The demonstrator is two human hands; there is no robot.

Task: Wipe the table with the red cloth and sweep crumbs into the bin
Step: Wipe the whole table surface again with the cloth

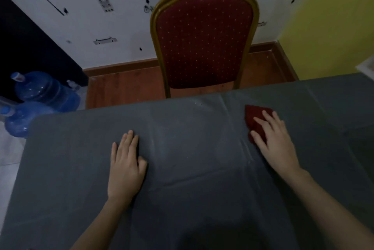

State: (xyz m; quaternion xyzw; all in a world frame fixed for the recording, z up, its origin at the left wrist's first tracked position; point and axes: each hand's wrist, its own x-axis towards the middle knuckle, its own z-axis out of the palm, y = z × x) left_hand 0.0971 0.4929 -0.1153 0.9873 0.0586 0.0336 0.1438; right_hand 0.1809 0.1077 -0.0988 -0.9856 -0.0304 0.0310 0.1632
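A crumpled red cloth (255,116) lies on the grey-covered table (192,168), toward its far right. My right hand (273,138) presses flat on the cloth with fingers spread, covering its near part. My left hand (125,164) rests palm down on the bare table cover to the left of centre, holding nothing. A few tiny pale specks show near the table's far edge (199,104). No bin is in view.
A red padded chair (204,41) with a gold frame stands behind the table's far edge. Two blue water jugs (40,98) sit on the floor at the far left. A white object (367,67) shows at the right edge.
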